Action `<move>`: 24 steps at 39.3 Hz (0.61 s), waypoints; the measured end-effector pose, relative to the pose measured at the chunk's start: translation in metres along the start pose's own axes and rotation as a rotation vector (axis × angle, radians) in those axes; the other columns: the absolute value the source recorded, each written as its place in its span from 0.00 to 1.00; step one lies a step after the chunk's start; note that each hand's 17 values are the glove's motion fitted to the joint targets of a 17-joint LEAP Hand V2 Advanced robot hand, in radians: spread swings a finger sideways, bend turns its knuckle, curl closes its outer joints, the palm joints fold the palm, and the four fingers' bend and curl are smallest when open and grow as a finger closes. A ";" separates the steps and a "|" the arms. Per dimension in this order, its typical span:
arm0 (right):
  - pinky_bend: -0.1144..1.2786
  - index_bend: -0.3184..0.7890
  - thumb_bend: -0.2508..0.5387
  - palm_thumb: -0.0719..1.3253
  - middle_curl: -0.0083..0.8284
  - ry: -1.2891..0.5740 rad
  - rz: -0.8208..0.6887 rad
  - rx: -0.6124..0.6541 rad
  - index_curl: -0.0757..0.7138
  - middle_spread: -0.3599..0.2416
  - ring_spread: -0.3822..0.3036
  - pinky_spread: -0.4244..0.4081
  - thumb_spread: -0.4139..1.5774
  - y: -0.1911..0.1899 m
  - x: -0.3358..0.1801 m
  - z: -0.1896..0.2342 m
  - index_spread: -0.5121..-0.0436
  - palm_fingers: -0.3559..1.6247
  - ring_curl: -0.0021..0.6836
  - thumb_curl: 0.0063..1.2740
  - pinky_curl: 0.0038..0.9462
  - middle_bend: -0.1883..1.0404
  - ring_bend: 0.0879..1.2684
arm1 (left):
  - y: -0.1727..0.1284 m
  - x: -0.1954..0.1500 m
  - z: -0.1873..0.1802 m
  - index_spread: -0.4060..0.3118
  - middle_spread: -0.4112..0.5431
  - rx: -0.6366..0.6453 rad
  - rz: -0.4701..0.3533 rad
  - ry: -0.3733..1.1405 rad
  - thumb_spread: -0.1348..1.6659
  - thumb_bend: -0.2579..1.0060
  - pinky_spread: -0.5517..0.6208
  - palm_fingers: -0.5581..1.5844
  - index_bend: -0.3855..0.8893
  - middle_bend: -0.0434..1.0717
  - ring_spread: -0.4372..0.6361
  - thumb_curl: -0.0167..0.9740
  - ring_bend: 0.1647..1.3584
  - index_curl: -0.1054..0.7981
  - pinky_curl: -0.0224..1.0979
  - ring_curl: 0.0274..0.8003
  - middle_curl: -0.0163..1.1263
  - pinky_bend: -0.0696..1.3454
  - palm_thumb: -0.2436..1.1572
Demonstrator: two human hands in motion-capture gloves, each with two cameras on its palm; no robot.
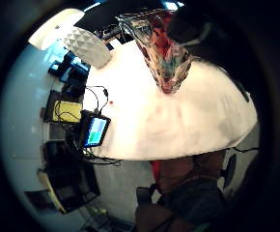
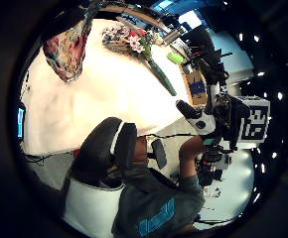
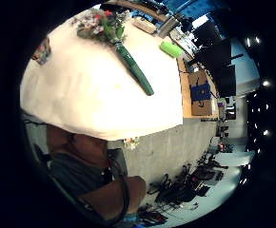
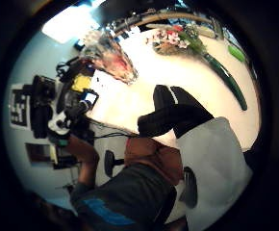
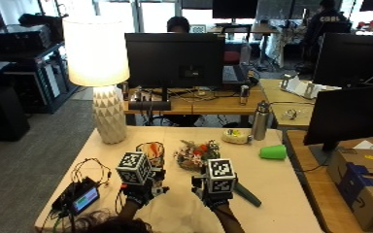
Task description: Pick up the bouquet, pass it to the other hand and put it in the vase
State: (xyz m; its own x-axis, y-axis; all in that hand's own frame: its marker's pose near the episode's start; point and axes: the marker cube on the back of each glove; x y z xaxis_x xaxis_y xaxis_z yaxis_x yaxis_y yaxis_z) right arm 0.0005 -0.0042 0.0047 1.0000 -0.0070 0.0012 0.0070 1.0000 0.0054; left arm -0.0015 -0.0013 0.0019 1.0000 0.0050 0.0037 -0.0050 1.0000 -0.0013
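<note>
Outside view: bouquet (image 5: 198, 155) lies centre frame on the bench (image 5: 283, 194), beside the vase (image 5: 151, 154); both hands' grip state cannot be told; a hasty grab might topple the vase.

Open-plan office or lab. Dark monitor (image 5: 175, 59) at 12 o'clock behind white bench (image 5: 193, 194); more screens (image 5: 351, 114) at 2–3 o'clock. Lit lamp (image 5: 99, 63) at 10 o'clock. Cardboard box (image 5: 364, 182) at 4 o'clock. Grey carpet (image 5: 18, 165) at 9 o'clock.
</note>
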 end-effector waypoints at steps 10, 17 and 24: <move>0.33 0.42 0.68 0.43 0.19 -0.010 -0.009 -0.005 0.27 0.68 0.76 0.83 0.65 -0.005 0.002 0.011 0.44 0.30 0.18 0.13 0.18 0.36 0.17 | -0.003 -0.002 0.004 0.43 0.47 -0.005 0.008 -0.012 0.52 0.26 0.74 0.49 0.43 0.22 0.56 0.14 0.28 0.28 0.18 0.22 0.18 0.28 0.35; 0.33 0.42 0.63 0.44 0.24 -0.020 -0.002 -0.015 0.31 0.69 0.79 0.87 0.72 0.000 0.005 0.013 0.37 0.29 0.23 0.16 0.22 0.36 0.19 | -0.004 -0.002 0.009 0.42 0.47 -0.026 0.005 -0.012 0.59 0.23 0.78 0.48 0.42 0.21 0.58 0.18 0.29 0.33 0.21 0.25 0.22 0.28 0.36; 0.33 0.42 0.58 0.46 0.29 -0.024 -0.022 0.011 0.35 0.69 0.80 0.88 0.75 -0.004 0.006 0.017 0.34 0.28 0.26 0.19 0.25 0.36 0.20 | -0.005 -0.001 0.007 0.42 0.47 -0.009 0.010 -0.009 0.62 0.20 0.79 0.48 0.42 0.21 0.58 0.21 0.29 0.36 0.23 0.27 0.24 0.27 0.37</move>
State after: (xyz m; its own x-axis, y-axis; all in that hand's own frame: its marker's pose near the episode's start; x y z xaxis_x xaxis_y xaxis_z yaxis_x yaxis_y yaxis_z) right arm 0.0067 -0.0081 0.0218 0.9993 -0.0292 0.0254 0.0288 0.9995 0.0163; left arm -0.0022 -0.0064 0.0090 0.9998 0.0152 0.0130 -0.0151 0.9998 -0.0100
